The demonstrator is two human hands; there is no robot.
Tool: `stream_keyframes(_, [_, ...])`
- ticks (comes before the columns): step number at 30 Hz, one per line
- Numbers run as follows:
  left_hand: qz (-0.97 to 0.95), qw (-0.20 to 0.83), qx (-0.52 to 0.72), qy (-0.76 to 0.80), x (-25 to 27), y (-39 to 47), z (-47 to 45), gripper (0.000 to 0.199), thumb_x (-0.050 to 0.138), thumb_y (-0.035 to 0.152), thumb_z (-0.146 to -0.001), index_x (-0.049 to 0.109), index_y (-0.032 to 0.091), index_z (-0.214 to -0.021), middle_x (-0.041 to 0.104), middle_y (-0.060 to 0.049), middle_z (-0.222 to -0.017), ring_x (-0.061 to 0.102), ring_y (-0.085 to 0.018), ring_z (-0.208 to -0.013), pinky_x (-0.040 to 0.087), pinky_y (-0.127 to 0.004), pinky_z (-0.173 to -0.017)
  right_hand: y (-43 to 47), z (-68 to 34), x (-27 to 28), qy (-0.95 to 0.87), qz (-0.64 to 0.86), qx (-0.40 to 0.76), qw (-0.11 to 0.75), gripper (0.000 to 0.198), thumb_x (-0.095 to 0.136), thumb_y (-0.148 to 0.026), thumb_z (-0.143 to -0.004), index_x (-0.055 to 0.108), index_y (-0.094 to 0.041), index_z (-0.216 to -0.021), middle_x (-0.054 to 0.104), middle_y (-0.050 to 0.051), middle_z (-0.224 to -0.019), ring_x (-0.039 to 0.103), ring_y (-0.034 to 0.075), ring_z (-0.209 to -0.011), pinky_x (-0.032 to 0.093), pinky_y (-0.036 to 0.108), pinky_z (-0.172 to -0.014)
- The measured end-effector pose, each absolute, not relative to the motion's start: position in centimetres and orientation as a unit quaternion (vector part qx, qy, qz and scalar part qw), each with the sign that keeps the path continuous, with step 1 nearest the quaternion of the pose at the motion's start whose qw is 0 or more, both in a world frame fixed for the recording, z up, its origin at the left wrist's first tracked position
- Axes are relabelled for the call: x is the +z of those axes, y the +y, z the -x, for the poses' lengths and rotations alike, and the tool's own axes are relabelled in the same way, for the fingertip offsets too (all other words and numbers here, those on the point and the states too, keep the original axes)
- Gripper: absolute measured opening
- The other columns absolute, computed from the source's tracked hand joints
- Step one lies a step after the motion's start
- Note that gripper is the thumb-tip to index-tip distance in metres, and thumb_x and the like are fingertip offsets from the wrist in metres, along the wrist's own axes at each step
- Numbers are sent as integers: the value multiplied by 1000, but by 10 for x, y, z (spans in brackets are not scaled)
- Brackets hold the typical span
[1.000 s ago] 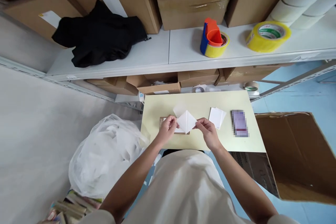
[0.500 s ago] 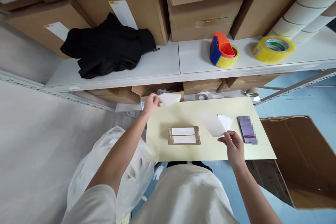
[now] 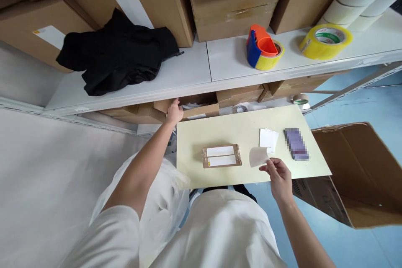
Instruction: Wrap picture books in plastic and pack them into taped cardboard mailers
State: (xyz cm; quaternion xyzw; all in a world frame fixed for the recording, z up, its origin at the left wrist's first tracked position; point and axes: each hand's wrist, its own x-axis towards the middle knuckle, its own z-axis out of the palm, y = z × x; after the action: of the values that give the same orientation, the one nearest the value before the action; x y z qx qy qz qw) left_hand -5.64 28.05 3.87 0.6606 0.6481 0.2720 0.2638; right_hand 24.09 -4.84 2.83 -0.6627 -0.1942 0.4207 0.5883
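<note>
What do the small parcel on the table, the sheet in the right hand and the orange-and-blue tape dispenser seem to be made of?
Small parcel: probably cardboard, matte brown, with shiny clear tape at its ends.
Sheet: thin paper or label stock, matte white, judging by its soft curl.
Tape dispenser: likely plastic, smooth with slight sheen and solid colour.

Two hands in play, left hand point(image 3: 174, 114) and right hand point(image 3: 280, 179), one curled sheet point(image 3: 258, 157), and on one table point(image 3: 191, 138) it's one taped parcel point(image 3: 221, 156), one phone point(image 3: 295, 144) and what look like two flat sheets point(image 3: 266, 138)! Up top we count one black garment point(image 3: 121, 54), one tape dispenser point(image 3: 264, 46), one loose yellow roll point(image 3: 325, 51) (the white rolls point(image 3: 353, 2) run out of view, uncountable), and below, one big open carton point(image 3: 358, 167), one white bag point(image 3: 157, 222)!
</note>
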Motion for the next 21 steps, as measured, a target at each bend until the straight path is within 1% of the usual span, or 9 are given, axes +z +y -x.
stream_keyframes(2, [-695,280,265,607,50,233,41,32,58,17,-74,61,14,-106,65,-12,-106,61,-20,-81,45,-34,-81,-42,-236,36,-210,641,439,594,25,66,-43,-77,58,-20,-79,59,-2,-66,60,13,-59,49,30,-65])
stream_keyframes(4, [-749,320,274,511,67,172,17,30,67,26,-71,64,19,-100,66,-8,-98,59,-19,-77,45,-32,-75,-36,-231,44,-229,616,460,597,24,65,-43,-78,57,-20,-79,59,-3,-65,59,13,-59,47,29,-65])
stream_keyframes(6, [-784,370,279,413,84,110,-11,29,75,30,-64,65,22,-89,66,-5,-86,58,-19,-73,45,-30,-71,-31,-225,53,-250,597,473,597,23,63,-42,-79,57,-20,-79,59,-3,-63,58,12,-60,46,28,-65])
stream_keyframes(9, [-787,380,321,365,99,43,-49,36,82,35,-56,65,24,-86,64,-5,-82,58,-21,-75,44,-32,-71,-27,-217,65,-281,576,483,596,22,63,-41,-80,57,-20,-78,59,-3,-62,56,12,-60,45,27,-64])
stream_keyframes(11, [-790,352,328,379,101,21,-64,29,79,35,-61,63,24,-82,63,-4,-78,59,-21,-74,44,-32,-71,-26,-212,71,-298,561,493,595,22,63,-41,-80,57,-20,-78,59,-3,-62,54,11,-60,45,27,-63])
stream_keyframes(14, [-820,278,290,408,97,13,-68,9,63,30,-80,60,22,-80,63,-3,-76,61,-19,-74,45,-31,-69,-26,-207,76,-314,542,510,589,21,62,-41,-79,57,-21,-79,57,-3,-63,52,12,-61,44,27,-63])
stream_keyframes(16, [-836,242,276,408,94,13,-64,10,52,25,-87,58,21,-81,64,-3,-78,62,-17,-76,46,-29,-69,-27,-205,78,-322,537,523,578,21,62,-41,-79,57,-21,-81,57,-3,-65,52,12,-62,44,28,-64])
stream_keyframes(19, [-828,245,298,407,93,12,-57,13,48,22,-88,59,20,-82,66,-3,-80,63,-15,-77,47,-27,-69,-29,-208,80,-355,528,547,545,25,62,-42,-78,59,-22,-93,59,-1,-69,54,14,-67,45,30,-67])
stream_keyframes(21, [-789,282,330,434,92,12,-53,11,51,23,-86,60,20,-81,66,-3,-79,62,-14,-74,48,-26,-68,-31,-213,80,-397,516,554,518,32,60,-43,-79,58,-23,-104,60,1,-75,55,16,-72,45,32,-69])
